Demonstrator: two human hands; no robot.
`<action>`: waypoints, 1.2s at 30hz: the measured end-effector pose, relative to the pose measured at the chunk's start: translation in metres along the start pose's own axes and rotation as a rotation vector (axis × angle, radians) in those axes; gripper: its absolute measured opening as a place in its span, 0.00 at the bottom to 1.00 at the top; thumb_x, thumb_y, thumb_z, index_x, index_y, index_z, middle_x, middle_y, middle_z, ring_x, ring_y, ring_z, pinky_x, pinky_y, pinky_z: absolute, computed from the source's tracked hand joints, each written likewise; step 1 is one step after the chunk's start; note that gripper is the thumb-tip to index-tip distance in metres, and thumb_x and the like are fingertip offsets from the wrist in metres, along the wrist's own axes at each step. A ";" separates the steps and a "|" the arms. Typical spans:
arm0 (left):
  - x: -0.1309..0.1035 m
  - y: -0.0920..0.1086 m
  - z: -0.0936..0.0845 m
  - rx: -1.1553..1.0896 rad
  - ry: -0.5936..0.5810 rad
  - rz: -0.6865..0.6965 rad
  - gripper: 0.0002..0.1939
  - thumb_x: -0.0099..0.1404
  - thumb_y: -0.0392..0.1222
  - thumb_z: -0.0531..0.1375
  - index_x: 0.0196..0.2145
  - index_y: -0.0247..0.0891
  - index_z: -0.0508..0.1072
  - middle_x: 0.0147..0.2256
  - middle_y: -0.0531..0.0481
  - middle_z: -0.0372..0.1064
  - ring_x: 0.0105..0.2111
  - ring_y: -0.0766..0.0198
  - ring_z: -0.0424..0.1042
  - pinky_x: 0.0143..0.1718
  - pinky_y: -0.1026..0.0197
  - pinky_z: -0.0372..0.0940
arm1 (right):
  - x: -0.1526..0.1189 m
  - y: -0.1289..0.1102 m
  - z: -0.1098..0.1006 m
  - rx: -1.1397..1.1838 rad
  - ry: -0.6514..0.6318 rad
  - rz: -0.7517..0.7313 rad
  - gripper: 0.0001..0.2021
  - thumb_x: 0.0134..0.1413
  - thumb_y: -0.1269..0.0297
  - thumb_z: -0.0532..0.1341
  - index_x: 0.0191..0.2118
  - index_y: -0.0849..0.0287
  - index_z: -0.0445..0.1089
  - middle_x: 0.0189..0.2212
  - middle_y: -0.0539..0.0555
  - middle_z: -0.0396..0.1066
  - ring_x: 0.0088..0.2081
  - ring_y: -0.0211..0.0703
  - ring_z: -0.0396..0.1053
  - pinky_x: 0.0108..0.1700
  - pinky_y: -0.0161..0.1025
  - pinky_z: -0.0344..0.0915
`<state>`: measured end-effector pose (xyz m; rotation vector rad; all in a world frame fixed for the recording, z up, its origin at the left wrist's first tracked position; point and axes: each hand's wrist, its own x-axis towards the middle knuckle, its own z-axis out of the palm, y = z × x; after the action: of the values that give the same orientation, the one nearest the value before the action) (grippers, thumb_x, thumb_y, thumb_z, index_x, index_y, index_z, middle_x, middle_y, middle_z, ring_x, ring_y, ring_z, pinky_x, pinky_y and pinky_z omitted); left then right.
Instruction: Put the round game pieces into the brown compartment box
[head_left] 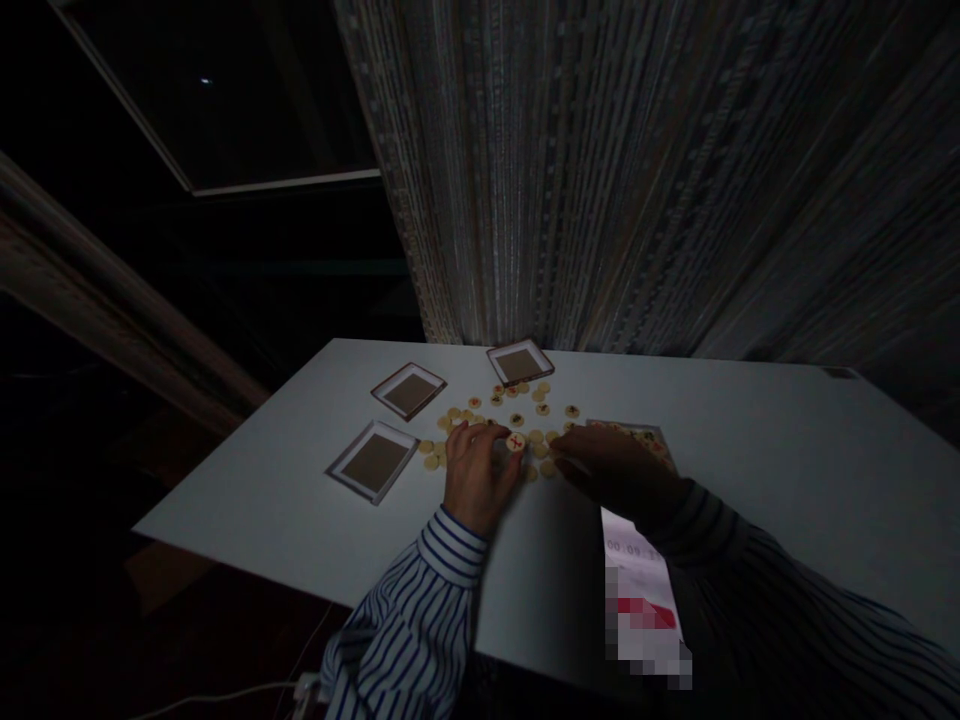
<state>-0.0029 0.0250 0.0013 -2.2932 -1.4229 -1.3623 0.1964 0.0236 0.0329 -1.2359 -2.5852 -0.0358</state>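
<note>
Striped sleeves [405,630] nearest, lower frame; left hand [474,478] pinching a red-marked disc [515,442] at centre.
Left grip: thumb and fingertips closed on the disc's edge, marked face toward camera, beside loose discs [537,438] on the tabletop [262,470]. Right hand [619,462], right of centre: fingers bent down at the discs; cannot tell whether its grip has hold of one. Assessed risk: a slack pinch could drop the disc among the others; a careless right-arm sweep could shift the phone [637,555]. Obscured: phone partly under the right sleeve, its lower screen pixelated; filled tray [622,424] partly behind the right hand; most markings lost to dim light.
</note>
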 end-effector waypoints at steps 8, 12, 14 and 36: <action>0.008 0.012 0.005 -0.036 -0.025 0.014 0.08 0.58 0.38 0.58 0.37 0.39 0.67 0.35 0.47 0.70 0.39 0.57 0.68 0.48 0.47 0.59 | -0.007 0.013 -0.004 0.019 0.078 0.034 0.14 0.58 0.63 0.49 0.41 0.60 0.69 0.35 0.58 0.73 0.37 0.44 0.69 0.39 0.41 0.62; 0.011 0.016 0.009 -0.101 -0.050 -0.021 0.10 0.56 0.39 0.60 0.38 0.39 0.67 0.35 0.48 0.70 0.39 0.58 0.68 0.48 0.48 0.60 | -0.008 0.023 -0.008 0.032 0.058 0.070 0.14 0.57 0.62 0.50 0.43 0.60 0.69 0.36 0.58 0.72 0.37 0.44 0.69 0.37 0.39 0.62; 0.013 0.019 0.011 -0.142 -0.062 -0.063 0.11 0.56 0.39 0.61 0.38 0.38 0.66 0.35 0.47 0.70 0.40 0.58 0.67 0.46 0.49 0.61 | -0.008 0.029 -0.010 0.032 0.051 0.093 0.14 0.57 0.62 0.51 0.44 0.60 0.68 0.37 0.58 0.72 0.37 0.44 0.69 0.36 0.39 0.62; 0.050 0.049 0.042 -0.166 -0.211 0.084 0.12 0.55 0.36 0.61 0.39 0.38 0.67 0.35 0.48 0.71 0.39 0.58 0.68 0.43 0.53 0.61 | -0.016 0.073 -0.050 0.164 0.194 0.208 0.12 0.54 0.62 0.53 0.38 0.60 0.71 0.33 0.54 0.74 0.34 0.42 0.70 0.37 0.38 0.64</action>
<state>0.0687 0.0522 0.0294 -2.6400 -1.2938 -1.2917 0.2735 0.0506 0.0695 -1.3602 -2.2364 0.0915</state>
